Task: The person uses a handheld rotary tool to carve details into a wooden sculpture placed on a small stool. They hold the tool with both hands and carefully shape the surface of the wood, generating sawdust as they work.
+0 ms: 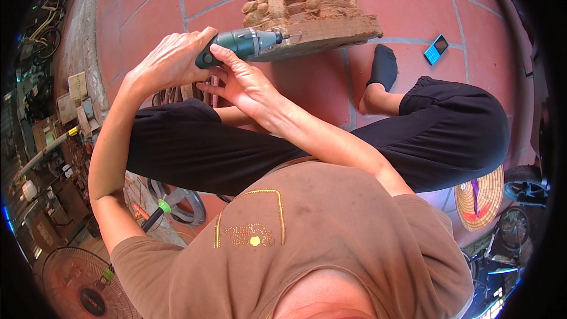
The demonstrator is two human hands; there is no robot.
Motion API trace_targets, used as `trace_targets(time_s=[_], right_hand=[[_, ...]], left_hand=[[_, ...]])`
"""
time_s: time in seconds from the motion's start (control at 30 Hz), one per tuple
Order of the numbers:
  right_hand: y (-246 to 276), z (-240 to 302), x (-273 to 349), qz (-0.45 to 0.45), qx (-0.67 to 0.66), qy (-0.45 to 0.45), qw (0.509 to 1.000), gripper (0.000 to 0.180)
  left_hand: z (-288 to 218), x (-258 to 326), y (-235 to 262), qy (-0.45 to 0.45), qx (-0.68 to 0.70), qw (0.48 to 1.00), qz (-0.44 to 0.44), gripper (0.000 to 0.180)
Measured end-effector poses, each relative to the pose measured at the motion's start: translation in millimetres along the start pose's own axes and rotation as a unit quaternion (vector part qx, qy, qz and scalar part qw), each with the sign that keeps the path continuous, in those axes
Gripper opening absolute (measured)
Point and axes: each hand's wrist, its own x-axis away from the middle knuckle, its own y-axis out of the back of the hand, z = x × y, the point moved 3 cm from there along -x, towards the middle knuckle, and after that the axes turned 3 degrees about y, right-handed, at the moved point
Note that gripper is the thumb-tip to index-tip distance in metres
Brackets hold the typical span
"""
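A dark green rotary tool (pixel 231 45) lies nearly level in front of me, its thin bit pointing right. My left hand (pixel 171 62) grips its rear end from the left side. From below, my right hand (pixel 245 87) supports the body, thumb pressed on the casing and some fingers curled under it. Beyond the tool stands a carved brown wooden piece (pixel 298 0) with rounded, bumpy relief over a flat base. The bit overlaps the near edge of that base; whether it touches the wood I cannot tell.
Red floor tiles (pixel 407 0) surround the carving. A blue keypad phone (pixel 436 49) lies at the right, past my socked foot (pixel 384 68). Wooden-handled tools (pixel 183 93) sit beside my left leg. A fan (pixel 88 283) stands lower left, a woven hat (pixel 481 198) lower right.
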Motion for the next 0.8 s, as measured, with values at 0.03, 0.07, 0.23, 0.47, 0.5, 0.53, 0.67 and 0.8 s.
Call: trace_targets(time_s=[0.03,0.07,0.23,0.47,0.5,0.53,0.67,0.8], right_hand=[[0,-1,1,-0.003,-0.001,0.001,1.000,0.028],[0,-2,3,-0.005,-0.003,0.001,1.000,0.029],[0,-3,5,-0.001,-0.003,0.001,1.000,0.030],[0,-2,0,-0.006,0.003,-0.001,1.000,0.029],[0,-1,-1,-0.005,0.002,0.002,1.000,0.028],[0,-1,-2,-0.003,0.002,0.004,1.000,0.027],[-1,1,-6,-0.004,0.001,0.004,1.000,0.025],[1,2,-9,-0.007,0.003,0.002,1.000,0.025]], left_hand=[[0,0,-1,-0.004,0.003,1.000,0.000,0.042],[0,1,-2,-0.007,0.005,1.000,0.001,0.042],[-1,1,-2,-0.008,0.012,1.000,0.005,0.041],[2,0,-2,-0.012,0.007,1.000,-0.004,0.043],[2,-1,-2,-0.009,0.007,1.000,-0.007,0.044],[3,-1,-2,0.003,0.004,1.000,0.001,0.047],[5,-3,-1,0.031,0.004,0.999,0.018,0.053],[6,-4,0,0.034,0.005,0.999,0.018,0.053]])
